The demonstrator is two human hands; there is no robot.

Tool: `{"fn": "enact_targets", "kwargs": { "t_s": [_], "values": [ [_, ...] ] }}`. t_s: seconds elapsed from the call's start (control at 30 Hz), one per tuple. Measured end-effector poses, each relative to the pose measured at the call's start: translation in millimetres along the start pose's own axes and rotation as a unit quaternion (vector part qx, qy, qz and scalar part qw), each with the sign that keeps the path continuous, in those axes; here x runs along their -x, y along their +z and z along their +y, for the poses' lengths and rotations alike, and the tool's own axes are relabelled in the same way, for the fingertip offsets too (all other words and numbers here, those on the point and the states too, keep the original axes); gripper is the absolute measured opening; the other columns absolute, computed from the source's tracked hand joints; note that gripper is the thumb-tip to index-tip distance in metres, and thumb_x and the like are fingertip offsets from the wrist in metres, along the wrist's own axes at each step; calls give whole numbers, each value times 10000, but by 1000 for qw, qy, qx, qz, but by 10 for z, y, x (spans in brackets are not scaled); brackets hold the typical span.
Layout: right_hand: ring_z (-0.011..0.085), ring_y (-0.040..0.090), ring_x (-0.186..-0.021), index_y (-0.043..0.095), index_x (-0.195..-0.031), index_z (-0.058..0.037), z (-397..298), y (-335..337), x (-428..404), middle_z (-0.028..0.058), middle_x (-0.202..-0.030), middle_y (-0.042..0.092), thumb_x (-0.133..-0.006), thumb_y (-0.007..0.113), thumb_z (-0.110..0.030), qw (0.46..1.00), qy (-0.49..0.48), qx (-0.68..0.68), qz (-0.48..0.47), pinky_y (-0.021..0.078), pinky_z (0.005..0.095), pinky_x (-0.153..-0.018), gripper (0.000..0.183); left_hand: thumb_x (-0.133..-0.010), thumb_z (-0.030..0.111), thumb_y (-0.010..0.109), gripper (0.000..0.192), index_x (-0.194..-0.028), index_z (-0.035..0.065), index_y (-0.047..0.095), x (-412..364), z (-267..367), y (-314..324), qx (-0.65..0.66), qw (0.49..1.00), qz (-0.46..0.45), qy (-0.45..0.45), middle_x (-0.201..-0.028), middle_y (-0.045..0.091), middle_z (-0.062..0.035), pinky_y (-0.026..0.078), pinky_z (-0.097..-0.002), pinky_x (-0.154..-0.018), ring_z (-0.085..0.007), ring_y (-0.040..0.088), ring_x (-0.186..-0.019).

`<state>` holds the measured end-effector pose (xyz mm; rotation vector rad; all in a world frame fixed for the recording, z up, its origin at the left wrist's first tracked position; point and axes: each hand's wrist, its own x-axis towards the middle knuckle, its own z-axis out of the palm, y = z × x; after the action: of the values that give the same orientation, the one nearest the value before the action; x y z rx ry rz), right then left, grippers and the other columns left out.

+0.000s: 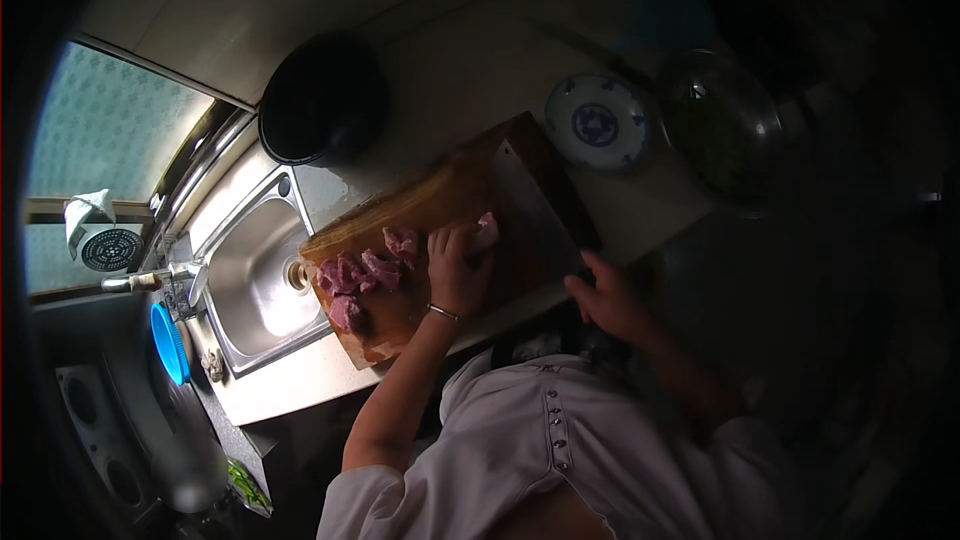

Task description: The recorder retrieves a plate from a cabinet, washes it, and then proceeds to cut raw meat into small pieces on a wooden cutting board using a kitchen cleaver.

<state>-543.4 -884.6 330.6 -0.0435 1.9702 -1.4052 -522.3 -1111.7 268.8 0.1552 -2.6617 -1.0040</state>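
A wooden cutting board [390, 337] lies before me with several chunks of raw meat [341, 275] on its left half. My left hand [456, 266] rests on the board with bent fingers, holding a pale piece of raw meat [486, 231] whose end shows past the fingertips. My right hand [611, 300] grips the handle of a cleaver [536, 199] at the board's front right edge. The wide blade lies to the right of the held meat, its far corner near the board's back edge. The handle is mostly hidden in the hand, and this side is dark.
Left of the board is a stainless steel sink [259, 270] with a faucet [142, 282]. A black basin [319, 101] stands behind. At right are a blue-and-white plate [596, 124] and a bowl with greens [716, 135]. A blue basket [170, 345] sits beyond the sink.
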Motion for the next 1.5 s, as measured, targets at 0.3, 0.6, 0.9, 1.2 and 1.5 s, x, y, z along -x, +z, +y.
{"fn": "enact_targets", "kwargs": {
  "t_s": [0.3, 0.6, 0.9, 1.2, 1.5],
  "values": [
    [391, 611, -717, 528, -1030, 25, -39, -322, -158, 209, -735, 610, -846, 589, -217, 977, -83, 195, -21, 479, 459, -625, 310, -718, 150, 718, 209, -899, 76, 643, 17, 193, 107, -3, 995, 77, -67, -963, 613, -103, 435, -370, -819, -299, 547, -912],
    [399, 600, -679, 536, -1076, -7, -112, -192, -109, 226, -714, 595, -850, 534, -151, 928, -140, 346, -23, 471, 489, -615, 268, -731, 222, 719, 127, -768, 110, 674, -61, 108, 196, -6, 992, 70, -107, -802, 585, -56, 453, -373, -705, -267, 540, -819],
    [371, 599, -638, 438, -1300, -59, -285, -117, 29, 200, -705, 593, -812, 541, -74, 896, -145, 418, -41, 486, 468, -605, 499, -676, 97, 709, 96, -730, 84, 631, -82, 27, 187, 35, 989, 98, -109, -832, 574, -63, 458, -374, -701, -276, 544, -831],
    [366, 605, -654, 454, -1278, -50, -386, -112, -143, 191, -738, 610, -808, 541, -71, 881, -99, 455, -79, 488, 464, -602, 479, -718, 182, 687, 106, -722, 97, 624, -152, 63, 118, 21, 989, 23, -143, -824, 566, -49, 476, -391, -672, -277, 548, -822],
    [358, 606, -640, 452, -1279, -54, -359, 12, -382, 186, -721, 610, -822, 530, -92, 878, -96, 460, -91, 481, 463, -579, 465, -683, 170, 720, 124, -727, 99, 630, -116, 22, 133, 35, 993, 50, -101, -794, 560, -58, 465, -393, -650, -285, 545, -769]
  ]
}}
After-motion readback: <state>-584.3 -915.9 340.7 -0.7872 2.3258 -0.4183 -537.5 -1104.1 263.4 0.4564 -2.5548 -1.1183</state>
